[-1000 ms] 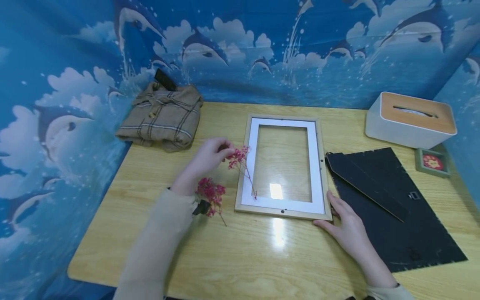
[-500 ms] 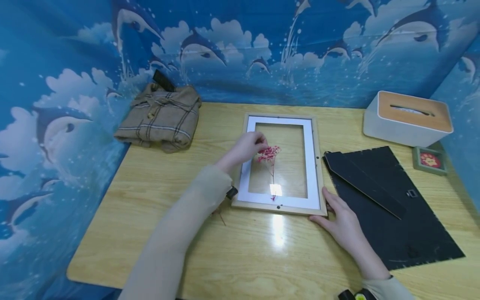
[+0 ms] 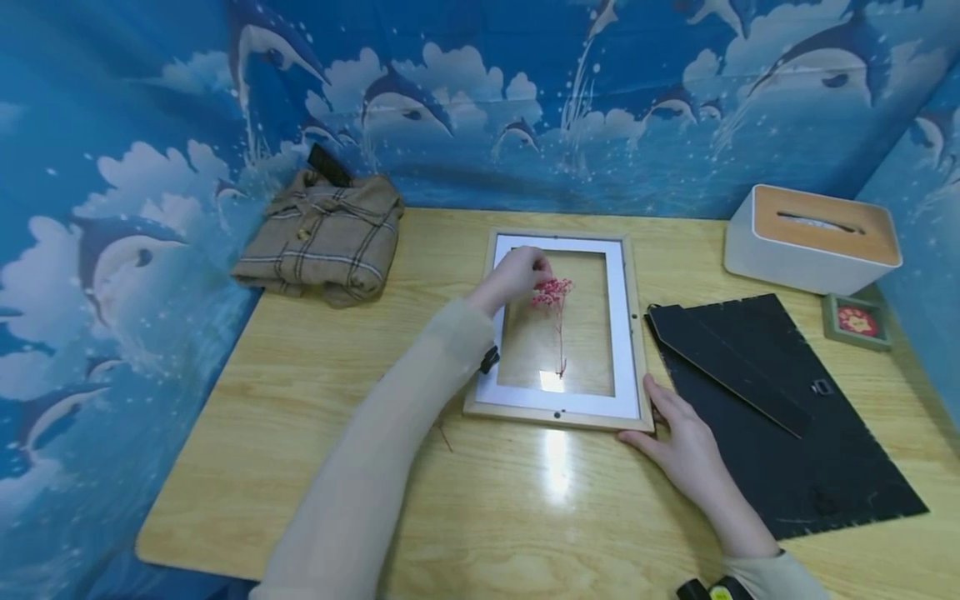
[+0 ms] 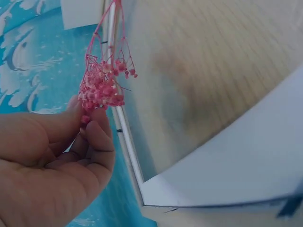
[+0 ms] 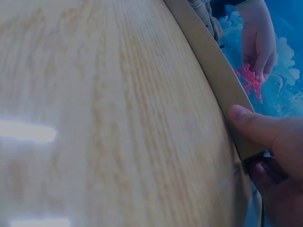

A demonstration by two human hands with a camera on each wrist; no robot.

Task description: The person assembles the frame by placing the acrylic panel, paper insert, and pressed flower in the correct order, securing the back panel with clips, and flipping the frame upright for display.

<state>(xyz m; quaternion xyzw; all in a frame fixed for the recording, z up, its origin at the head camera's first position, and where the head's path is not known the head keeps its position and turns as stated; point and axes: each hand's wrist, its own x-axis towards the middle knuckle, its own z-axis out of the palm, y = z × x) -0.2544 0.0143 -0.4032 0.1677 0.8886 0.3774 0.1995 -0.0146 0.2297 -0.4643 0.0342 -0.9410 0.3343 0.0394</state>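
Pink dried flower sprig (image 3: pixel 554 293) hangs from my left hand (image 3: pixel 517 275), pinched by thumb and fingers at its blossom end. Its thin stem points toward the person, over the opening of the white mat (image 3: pixel 487 379). In the left wrist view the fingertips meet just under the blossom cluster (image 4: pixel 102 87). The wooden picture frame (image 3: pixel 636 350) lies flat on the table around the mat. My right hand (image 3: pixel 690 454) holds the frame's near right corner; in the right wrist view the thumb (image 5: pixel 248 118) presses the frame's side. A second sprig's stem (image 3: pixel 444 437) shows below the left sleeve, its blossoms hidden.
Right of the frame lies a black backing board (image 3: pixel 810 475) with a folded stand. A white tissue box (image 3: pixel 795 258) and a small green-rimmed dish (image 3: pixel 857 322) stand at the back right. Folded plaid cloth (image 3: pixel 322 233) sits at the back left. A dolphin-print curtain hangs behind.
My left hand has carried the sprig rightward and slightly away, from the frame's left side to over the opening. The left sleeve now covers the second sprig's blossoms. The right hand stays at the corner.
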